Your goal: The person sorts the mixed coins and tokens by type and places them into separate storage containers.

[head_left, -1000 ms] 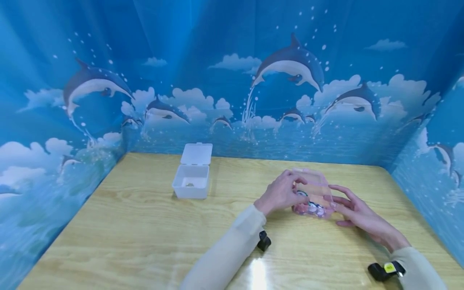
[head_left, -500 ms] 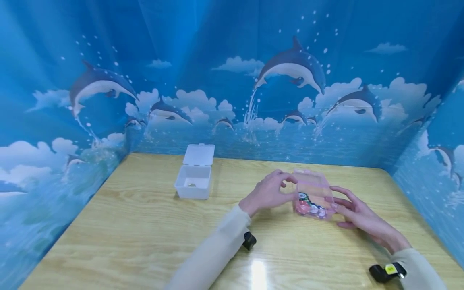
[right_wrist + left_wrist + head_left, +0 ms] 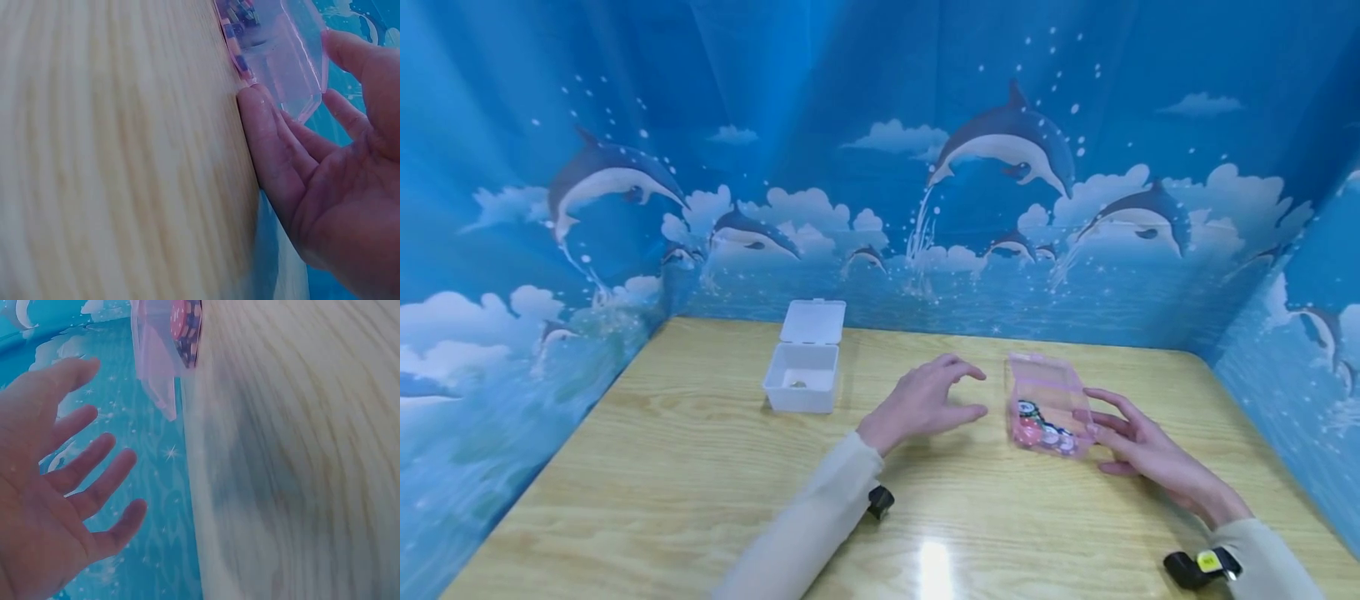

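Observation:
My left hand is above the table between the two boxes, its fingers spread and nothing in its grasp. In the left wrist view its palm and loosely bent fingers show apart from everything. My right hand holds the right side of a translucent pink plastic box, thumb at its rim and fingers around the side. The box's lid stands open at the back. Several poker chips lie in it: a red chip, a green-and-black chip and purple-and-white ones.
A white plastic box stands at the left back, its lid raised, with one small pale thing inside. The wooden table ends at a blue dolphin-print curtain behind and at both sides.
My left hand has come out of the pink box and moved left, its fingers spreading apart. The right hand stays on the box. The view has shifted slightly.

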`<action>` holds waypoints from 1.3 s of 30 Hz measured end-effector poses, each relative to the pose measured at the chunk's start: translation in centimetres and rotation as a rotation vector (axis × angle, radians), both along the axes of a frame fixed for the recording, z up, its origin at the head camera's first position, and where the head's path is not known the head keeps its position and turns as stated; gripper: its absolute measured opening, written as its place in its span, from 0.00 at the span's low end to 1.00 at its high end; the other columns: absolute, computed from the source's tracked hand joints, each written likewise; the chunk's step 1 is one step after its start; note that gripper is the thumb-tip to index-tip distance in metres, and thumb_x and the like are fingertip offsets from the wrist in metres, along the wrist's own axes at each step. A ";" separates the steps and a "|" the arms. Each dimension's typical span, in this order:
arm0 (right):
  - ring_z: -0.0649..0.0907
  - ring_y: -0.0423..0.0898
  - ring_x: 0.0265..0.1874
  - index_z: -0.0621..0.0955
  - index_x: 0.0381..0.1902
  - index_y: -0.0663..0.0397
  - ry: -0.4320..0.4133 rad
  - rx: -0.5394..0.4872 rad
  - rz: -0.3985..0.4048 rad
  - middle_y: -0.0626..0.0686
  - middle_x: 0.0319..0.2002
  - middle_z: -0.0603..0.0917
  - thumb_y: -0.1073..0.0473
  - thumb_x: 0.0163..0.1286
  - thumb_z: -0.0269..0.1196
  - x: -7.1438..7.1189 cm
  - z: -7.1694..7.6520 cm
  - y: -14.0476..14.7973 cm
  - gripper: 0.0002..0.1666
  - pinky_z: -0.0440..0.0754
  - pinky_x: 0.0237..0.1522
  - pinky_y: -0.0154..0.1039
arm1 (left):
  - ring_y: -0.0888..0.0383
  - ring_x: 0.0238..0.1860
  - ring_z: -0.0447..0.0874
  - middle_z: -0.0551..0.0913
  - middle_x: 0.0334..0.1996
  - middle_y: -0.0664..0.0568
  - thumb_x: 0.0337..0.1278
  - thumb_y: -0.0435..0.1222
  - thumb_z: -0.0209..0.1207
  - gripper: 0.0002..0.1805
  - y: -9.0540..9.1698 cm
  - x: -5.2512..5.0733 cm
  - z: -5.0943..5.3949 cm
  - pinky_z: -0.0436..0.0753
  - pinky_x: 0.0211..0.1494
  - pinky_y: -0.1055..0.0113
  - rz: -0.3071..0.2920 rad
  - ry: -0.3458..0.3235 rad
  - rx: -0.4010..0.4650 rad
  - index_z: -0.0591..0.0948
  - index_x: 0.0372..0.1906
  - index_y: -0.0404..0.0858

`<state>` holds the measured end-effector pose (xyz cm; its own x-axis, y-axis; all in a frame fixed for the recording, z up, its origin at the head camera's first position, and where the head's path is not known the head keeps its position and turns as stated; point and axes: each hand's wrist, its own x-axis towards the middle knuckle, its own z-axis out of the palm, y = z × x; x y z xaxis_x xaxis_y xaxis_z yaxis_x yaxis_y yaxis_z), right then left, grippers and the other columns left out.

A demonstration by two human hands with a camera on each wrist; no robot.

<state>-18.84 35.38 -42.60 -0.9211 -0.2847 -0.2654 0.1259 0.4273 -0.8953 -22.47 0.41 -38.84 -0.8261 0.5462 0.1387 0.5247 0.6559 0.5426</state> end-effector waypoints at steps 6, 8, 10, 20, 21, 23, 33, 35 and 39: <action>0.71 0.67 0.71 0.44 0.83 0.42 0.006 0.016 0.000 0.72 0.79 0.54 0.45 0.82 0.52 0.0 0.0 0.0 0.42 0.88 0.53 0.51 | 0.52 0.69 0.76 0.75 0.70 0.56 0.64 0.57 0.63 0.29 -2.1 0.9 0.6 0.78 0.68 0.46 -0.001 0.035 -0.024 0.77 0.68 0.54; 0.71 0.68 0.71 0.44 0.83 0.43 0.008 0.022 0.001 0.72 0.79 0.54 0.45 0.82 0.51 0.0 0.0 0.0 0.43 0.88 0.53 0.51 | 0.52 0.69 0.76 0.75 0.70 0.56 0.64 0.57 0.64 0.29 -2.9 1.1 0.7 0.78 0.69 0.45 0.008 0.046 -0.024 0.77 0.67 0.55; 0.70 0.69 0.71 0.44 0.83 0.43 0.008 0.022 0.003 0.72 0.79 0.54 0.45 0.82 0.51 0.0 0.0 -0.1 0.43 0.88 0.53 0.52 | 0.52 0.68 0.76 0.76 0.69 0.56 0.63 0.56 0.64 0.29 -3.6 1.3 0.7 0.77 0.69 0.45 0.017 0.056 -0.021 0.78 0.67 0.56; 0.68 0.71 0.72 0.43 0.83 0.45 0.000 0.010 0.005 0.73 0.79 0.52 0.46 0.82 0.52 0.1 0.2 -0.2 0.43 0.87 0.54 0.54 | 0.51 0.66 0.78 0.78 0.67 0.55 0.63 0.55 0.65 0.28 -6.3 1.5 0.3 0.77 0.68 0.44 0.012 0.110 -0.014 0.79 0.65 0.53; 0.68 0.71 0.72 0.43 0.83 0.45 0.001 0.009 0.005 0.73 0.79 0.53 0.47 0.82 0.52 0.1 0.2 -0.2 0.43 0.87 0.54 0.54 | 0.51 0.66 0.79 0.78 0.67 0.54 0.63 0.55 0.65 0.28 -6.5 1.5 0.3 0.77 0.67 0.44 0.011 0.117 -0.012 0.79 0.65 0.52; 0.69 0.70 0.71 0.43 0.83 0.45 0.001 0.010 0.003 0.73 0.79 0.53 0.46 0.82 0.52 0.0 0.2 -0.2 0.43 0.87 0.54 0.54 | 0.51 0.65 0.79 0.78 0.67 0.54 0.63 0.54 0.66 0.28 -6.9 1.6 0.3 0.77 0.67 0.44 0.012 0.131 -0.011 0.80 0.65 0.52; 0.82 0.50 0.61 0.47 0.82 0.50 0.064 0.022 -0.051 0.75 0.77 0.57 0.47 0.80 0.56 0.1 0.7 -0.3 0.45 0.90 0.48 0.47 | 0.50 0.61 0.82 0.81 0.63 0.52 0.61 0.52 0.68 0.26 -9.8 1.9 0.7 0.81 0.63 0.49 0.059 0.225 -0.001 0.81 0.63 0.50; 0.85 0.45 0.56 0.50 0.82 0.52 0.093 0.037 -0.073 0.76 0.75 0.59 0.47 0.79 0.58 0.4 0.7 -0.4 0.45 0.90 0.46 0.45 | 0.50 0.61 0.82 0.81 0.62 0.52 0.61 0.51 0.68 0.26 -10.6 2.2 0.6 0.80 0.63 0.47 0.079 0.220 0.000 0.82 0.62 0.50; 0.87 0.43 0.52 0.53 0.81 0.57 0.151 0.073 -0.086 0.78 0.73 0.62 0.49 0.78 0.60 1.0 0.6 -0.8 0.44 0.90 0.41 0.43 | 0.51 0.62 0.81 0.82 0.62 0.54 0.59 0.51 0.70 0.27 -12.2 2.9 0.5 0.78 0.64 0.45 0.140 0.198 -0.007 0.82 0.62 0.50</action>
